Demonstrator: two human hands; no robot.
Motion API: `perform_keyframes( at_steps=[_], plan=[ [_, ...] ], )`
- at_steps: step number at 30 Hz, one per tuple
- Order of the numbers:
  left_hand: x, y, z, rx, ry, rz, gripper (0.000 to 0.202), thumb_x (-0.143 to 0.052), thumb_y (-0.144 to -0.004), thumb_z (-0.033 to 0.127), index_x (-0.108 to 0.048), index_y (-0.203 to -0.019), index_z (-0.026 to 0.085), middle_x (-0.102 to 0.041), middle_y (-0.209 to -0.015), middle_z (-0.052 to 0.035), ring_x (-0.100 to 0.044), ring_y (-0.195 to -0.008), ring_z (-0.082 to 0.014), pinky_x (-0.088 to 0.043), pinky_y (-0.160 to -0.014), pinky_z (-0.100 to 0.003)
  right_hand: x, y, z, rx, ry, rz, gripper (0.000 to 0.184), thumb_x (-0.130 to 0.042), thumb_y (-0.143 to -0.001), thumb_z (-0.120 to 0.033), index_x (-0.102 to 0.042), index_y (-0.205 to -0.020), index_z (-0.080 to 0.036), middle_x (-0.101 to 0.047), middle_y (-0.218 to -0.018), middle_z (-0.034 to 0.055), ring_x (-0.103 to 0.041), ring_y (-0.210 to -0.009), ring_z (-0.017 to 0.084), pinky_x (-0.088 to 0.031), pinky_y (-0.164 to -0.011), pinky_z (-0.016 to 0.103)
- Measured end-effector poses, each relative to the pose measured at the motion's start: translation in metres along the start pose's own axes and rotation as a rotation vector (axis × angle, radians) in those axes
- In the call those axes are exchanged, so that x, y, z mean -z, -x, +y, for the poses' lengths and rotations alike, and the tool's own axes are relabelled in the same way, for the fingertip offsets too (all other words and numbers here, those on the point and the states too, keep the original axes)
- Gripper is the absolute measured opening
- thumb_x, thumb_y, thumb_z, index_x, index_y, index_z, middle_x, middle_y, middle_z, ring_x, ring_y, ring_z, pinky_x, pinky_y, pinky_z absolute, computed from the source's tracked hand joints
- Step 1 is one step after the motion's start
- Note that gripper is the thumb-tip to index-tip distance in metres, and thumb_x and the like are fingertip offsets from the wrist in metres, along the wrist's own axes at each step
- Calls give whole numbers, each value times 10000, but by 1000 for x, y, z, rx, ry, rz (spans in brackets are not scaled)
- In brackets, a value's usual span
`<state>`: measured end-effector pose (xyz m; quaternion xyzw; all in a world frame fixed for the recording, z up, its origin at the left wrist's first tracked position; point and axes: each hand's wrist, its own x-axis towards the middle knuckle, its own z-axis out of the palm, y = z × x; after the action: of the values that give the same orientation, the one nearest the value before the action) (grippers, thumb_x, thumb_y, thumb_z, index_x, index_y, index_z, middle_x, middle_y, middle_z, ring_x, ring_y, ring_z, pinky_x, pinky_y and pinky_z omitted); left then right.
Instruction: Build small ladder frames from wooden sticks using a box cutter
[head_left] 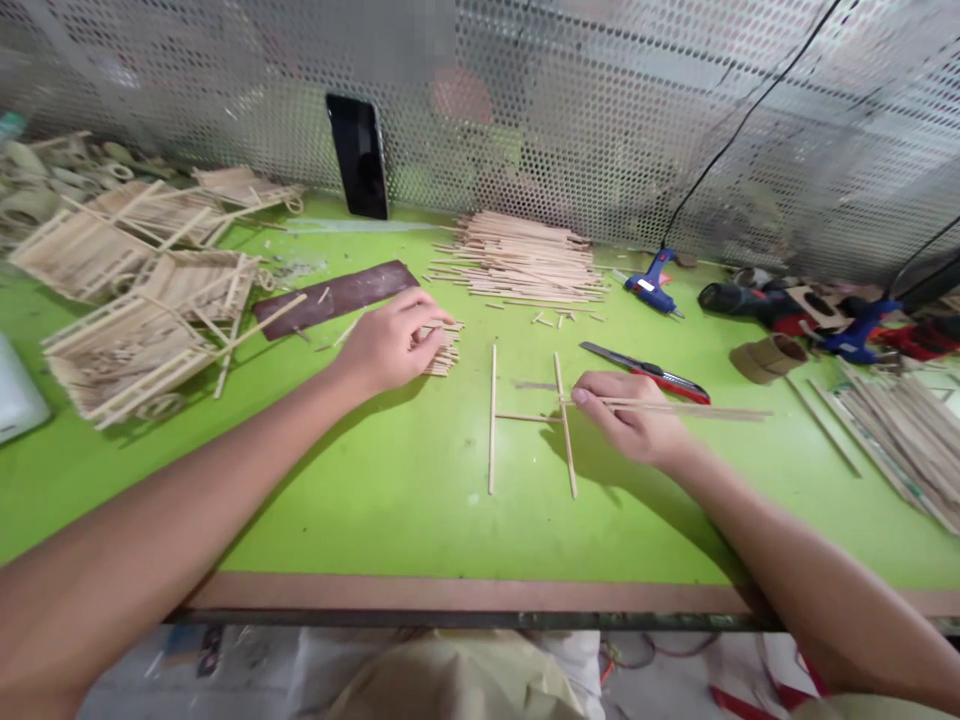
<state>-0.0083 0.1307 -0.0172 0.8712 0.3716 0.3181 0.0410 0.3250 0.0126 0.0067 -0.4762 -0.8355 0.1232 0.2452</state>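
Note:
My right hand (pixel 630 415) is closed around a few thin wooden sticks (pixel 697 408), which point out to the right past the wrist. Just left of it, two long sticks (pixel 493 420) lie roughly parallel with a shorter crosspiece (pixel 529 418) between them, in an H shape. My left hand (pixel 397 340) rests over a small pile of short sticks (pixel 444 362), thumb and fingers bent but apart; its palm side is hidden. Beyond my right hand lies a red and black utility knife (pixel 675 383), blade extended.
A large heap of sticks (pixel 525 258) lies at the back, near an upright phone (pixel 360 160) and a brown strip (pixel 337 298). Stick-built carts (pixel 135 360) crowd the left. Blue glue guns (pixel 652 285), a round brown piece (pixel 769 358) and flat strips (pixel 900 440) occupy the right.

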Motion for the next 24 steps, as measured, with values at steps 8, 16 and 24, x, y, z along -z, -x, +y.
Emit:
perform_keyframes(
  at_steps=[8,16,24],
  plan=[
    [-3,3,14,-174,24,-52,303,-518,-1047,288,-803,-1093,195,-799,-1084,-80,-717,-795,-177,-540,-675,-296,5,0,20,-54,237,87,456,-422,-1104,-434,-666,-779,-226,-700,-705,63,-613,-601,181,-427,-590,310],
    [-10,7,36,-471,97,-192,314,-497,-1084,251,-805,-1083,190,-816,-951,-70,-728,-755,-170,-567,-659,-288,-6,4,1,107,249,81,303,-488,-1093,-327,-715,-930,-209,-747,-776,50,-657,-631,162,-442,-573,290],
    [-16,10,50,-521,76,-185,257,-553,-1019,144,-798,-1085,183,-825,-977,-62,-739,-769,-180,-546,-674,-299,-14,-1,-29,484,627,-12,293,-554,-1117,-201,-721,-877,-218,-694,-725,5,-583,-676,155,-369,-587,329]
  ],
)
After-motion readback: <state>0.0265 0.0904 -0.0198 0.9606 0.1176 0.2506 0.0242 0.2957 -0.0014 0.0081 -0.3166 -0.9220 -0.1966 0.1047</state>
